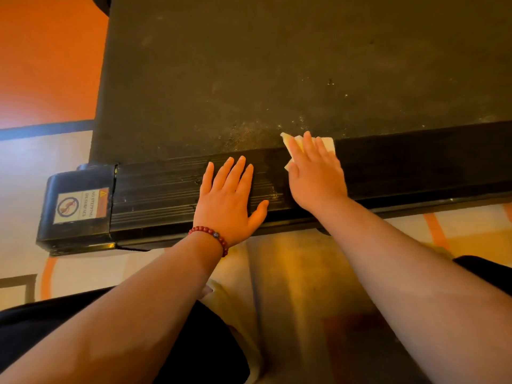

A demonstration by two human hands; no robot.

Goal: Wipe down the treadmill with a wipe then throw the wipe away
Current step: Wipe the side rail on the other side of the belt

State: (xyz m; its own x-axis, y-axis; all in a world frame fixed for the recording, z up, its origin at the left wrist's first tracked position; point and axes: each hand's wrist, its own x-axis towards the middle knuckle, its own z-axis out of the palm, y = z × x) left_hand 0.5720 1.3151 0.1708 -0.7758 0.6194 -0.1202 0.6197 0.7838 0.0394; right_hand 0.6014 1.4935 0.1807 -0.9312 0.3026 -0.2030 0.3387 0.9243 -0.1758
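The black treadmill (277, 65) fills the upper view, its belt dusty with pale specks near the front edge. A ribbed side rail (155, 192) runs along the near side. My left hand (230, 200), a red bead bracelet at its wrist, rests flat on the rail with the fingers spread. To the right, my right hand (313, 173) presses a white wipe (328, 144) with straight fingers against the line where belt and rail meet. Most of the wipe is hidden under the fingers.
A black end cap (77, 206) with a "no stepping" warning sticker closes the rail at the left. Orange and cream floor (41, 65) lies left of the treadmill and below the rail. My dark-clothed knees fill the bottom corners.
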